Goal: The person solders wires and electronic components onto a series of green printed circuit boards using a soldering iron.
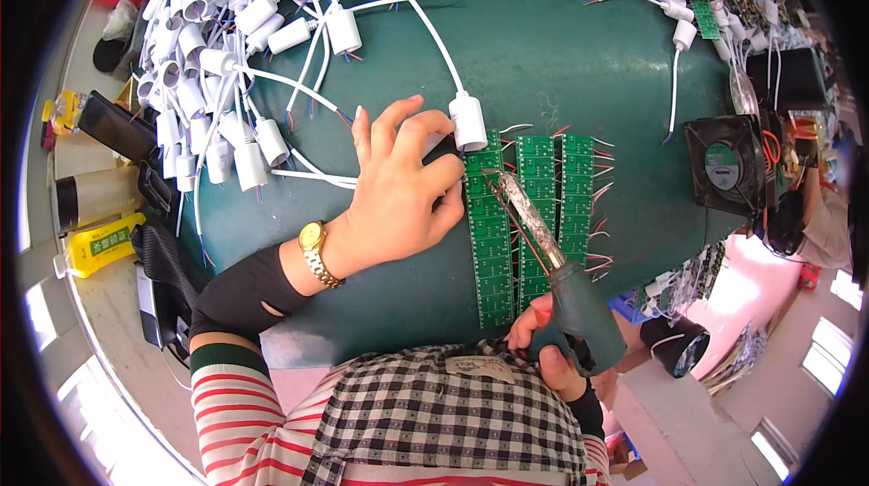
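Head view: left hand curled over a white capsule housing on its lead, pinning it at the top of the green circuit board strips on the green desk. Right hand grips the soldering iron — long axis running toward 11 o'clock, tip meeting the leftmost strip just right of the left fingers. Loose housings heaped at 10 o'clock.

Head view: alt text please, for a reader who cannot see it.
A person's right hand holds a green-handled soldering iron with its tip at green circuit board strips on a dark green table, while the left hand holds a white cylindrical cap on a wire at the strips' top. More white caps are heaped upper left.
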{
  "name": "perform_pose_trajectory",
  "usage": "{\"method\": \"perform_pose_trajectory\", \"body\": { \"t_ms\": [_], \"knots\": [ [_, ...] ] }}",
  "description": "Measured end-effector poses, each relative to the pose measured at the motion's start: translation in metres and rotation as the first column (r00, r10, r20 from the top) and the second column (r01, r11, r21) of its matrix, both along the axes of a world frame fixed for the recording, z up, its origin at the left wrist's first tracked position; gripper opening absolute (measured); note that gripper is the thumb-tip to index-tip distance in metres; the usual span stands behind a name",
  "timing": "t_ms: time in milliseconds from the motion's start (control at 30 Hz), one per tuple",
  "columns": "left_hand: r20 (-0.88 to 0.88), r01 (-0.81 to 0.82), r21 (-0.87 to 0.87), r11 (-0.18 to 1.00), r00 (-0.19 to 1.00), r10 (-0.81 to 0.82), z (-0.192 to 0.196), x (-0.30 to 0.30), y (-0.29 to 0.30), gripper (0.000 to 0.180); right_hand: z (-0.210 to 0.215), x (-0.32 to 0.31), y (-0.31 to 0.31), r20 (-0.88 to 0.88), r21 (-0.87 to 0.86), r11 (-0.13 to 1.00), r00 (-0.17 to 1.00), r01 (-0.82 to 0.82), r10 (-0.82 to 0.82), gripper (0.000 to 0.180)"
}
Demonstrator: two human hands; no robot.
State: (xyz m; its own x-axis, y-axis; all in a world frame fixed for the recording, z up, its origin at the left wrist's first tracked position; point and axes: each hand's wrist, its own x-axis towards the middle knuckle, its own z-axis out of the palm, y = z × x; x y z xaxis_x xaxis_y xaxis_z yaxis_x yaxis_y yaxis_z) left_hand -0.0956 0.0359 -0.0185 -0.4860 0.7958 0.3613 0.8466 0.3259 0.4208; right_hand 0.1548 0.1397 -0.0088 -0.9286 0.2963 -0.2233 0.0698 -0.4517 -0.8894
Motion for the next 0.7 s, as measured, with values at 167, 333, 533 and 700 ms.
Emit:
{"method": "perform_pose_trajectory", "body": {
  "t_ms": [167,333,533,700],
  "knots": [
    [0.075,0.02,0.006,1.0,0.997,-0.02,0.0006,-0.0031,-0.0008,0.011,0.0025,0.0019,0.0006,0.032,0.011,1.0,0.999,-0.021,0.021,0.058],
    [0.051,0.021,-0.053,0.998,0.999,-0.019,0.0006,-0.0025,-0.0007,0.015,0.0003,0.0015,0.0024,0.045,0.106,0.992,0.997,-0.07,0.066,0.053],
    [0.116,0.043,-0.025,0.999,0.992,-0.04,0.0003,-0.0047,0.0,0.012,0.0013,0.0022,0.0034,0.112,0.19,0.975,0.989,-0.117,0.097,0.059],
    [0.157,0.069,-0.008,0.998,0.985,-0.067,-0.0008,-0.008,0.0005,0.011,0.0003,0.001,0.0017,0.115,0.193,0.975,0.989,-0.109,0.087,0.057]
  ]
}}
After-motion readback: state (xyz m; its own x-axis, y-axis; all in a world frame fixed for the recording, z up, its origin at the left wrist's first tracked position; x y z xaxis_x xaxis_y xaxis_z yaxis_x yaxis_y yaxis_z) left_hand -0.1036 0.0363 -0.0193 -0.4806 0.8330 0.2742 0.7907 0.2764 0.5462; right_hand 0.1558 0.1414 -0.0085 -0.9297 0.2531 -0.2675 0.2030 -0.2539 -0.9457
